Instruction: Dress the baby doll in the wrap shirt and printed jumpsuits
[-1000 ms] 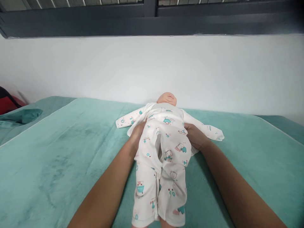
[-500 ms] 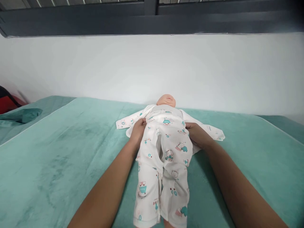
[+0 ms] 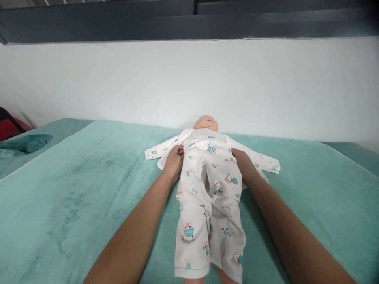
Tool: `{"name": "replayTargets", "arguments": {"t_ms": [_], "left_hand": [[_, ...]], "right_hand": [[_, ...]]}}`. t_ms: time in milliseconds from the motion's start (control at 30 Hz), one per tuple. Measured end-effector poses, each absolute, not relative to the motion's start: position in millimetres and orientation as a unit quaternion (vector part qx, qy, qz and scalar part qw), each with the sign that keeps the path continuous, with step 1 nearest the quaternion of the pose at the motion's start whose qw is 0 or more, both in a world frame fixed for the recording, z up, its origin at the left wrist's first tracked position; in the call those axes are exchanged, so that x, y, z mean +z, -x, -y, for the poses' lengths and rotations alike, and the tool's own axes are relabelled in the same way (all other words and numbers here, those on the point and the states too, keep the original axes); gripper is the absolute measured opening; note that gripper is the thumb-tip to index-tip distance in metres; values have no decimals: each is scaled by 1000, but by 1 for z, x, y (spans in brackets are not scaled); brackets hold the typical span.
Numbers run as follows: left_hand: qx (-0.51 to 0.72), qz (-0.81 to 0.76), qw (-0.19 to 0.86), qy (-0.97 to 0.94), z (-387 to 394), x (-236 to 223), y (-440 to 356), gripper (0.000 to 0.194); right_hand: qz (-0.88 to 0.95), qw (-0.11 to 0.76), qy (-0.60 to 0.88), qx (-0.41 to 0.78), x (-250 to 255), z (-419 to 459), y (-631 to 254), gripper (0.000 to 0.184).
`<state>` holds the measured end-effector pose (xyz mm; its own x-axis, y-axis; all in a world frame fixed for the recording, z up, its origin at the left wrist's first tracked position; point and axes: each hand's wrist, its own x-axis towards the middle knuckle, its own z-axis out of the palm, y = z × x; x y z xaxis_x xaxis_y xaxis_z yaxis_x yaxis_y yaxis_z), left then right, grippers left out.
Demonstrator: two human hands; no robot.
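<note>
A baby doll [image 3: 206,123] lies on its back, head toward the wall, in a white printed long-sleeved top [image 3: 164,150] and matching baby pants [image 3: 219,209] with a slit at the crotch. The waistband reaches high on its torso. At the left side of the pants, my left hand [image 3: 175,159] is closed with its fingers pinching the cloth. My right hand [image 3: 243,161] grips the opposite side near the waist, its fingertips partly hidden by the fabric. Below the cuffs, bits of the doll's legs [image 3: 194,281] show.
A green plush cover [image 3: 89,189] spreads under the doll. Behind it rises a white wall [image 3: 118,83] below a dark window frame [image 3: 97,23]. Something red and black [image 3: 10,125] sits at the far left edge, beside bunched green cloth [image 3: 26,142].
The pants and the doll's legs have swung slightly to the right. My right hand has slid a little further behind the side of the pants; my left hand keeps its grip.
</note>
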<state>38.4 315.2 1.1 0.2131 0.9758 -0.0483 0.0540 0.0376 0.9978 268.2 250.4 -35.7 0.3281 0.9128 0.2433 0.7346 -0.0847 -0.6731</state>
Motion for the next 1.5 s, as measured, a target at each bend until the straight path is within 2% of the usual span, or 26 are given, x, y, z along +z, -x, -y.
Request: {"name": "replayTargets", "arguments": {"t_ms": [233, 367, 533, 667, 800, 867, 967, 1067, 1133, 1300, 1500], "left_hand": [[413, -434, 616, -512, -310, 4, -38, 16], [413, -424, 607, -531, -310, 0, -38, 23], [454, -446, 441, -633, -323, -12, -40, 18], [465, -391, 308, -732, -345, -18, -41, 23], [435, -331, 205, -812, -366, -17, -41, 22], [411, -318, 215, -827, -371, -13, -39, 17], [372, -315, 305, -818, -370, -3, -35, 13], [353, -307, 384, -796, -366, 6, -30, 13], [347, -303, 396, -794, -364, 8, -28, 13], [356, -309, 379, -796, -369, 0, -34, 23], [357, -421, 255, -794, -387, -8, -54, 20]], "right_hand": [[534, 481, 654, 237, -30, -244, -258, 28], [533, 486, 662, 206, -34, -245, -258, 26], [471, 490, 726, 106, -37, -247, -261, 19], [495, 528, 688, 52, -35, -251, -263, 20], [555, 554, 615, 85, -33, -257, -268, 17], [557, 556, 602, 132, -32, -258, -270, 15], [559, 552, 581, 213, -27, -257, -272, 16], [565, 547, 557, 267, -19, -260, -273, 25], [574, 536, 553, 278, -14, -266, -274, 32], [587, 505, 572, 270, -7, -283, -273, 38], [556, 516, 635, 148, -14, -297, -271, 23]]}}
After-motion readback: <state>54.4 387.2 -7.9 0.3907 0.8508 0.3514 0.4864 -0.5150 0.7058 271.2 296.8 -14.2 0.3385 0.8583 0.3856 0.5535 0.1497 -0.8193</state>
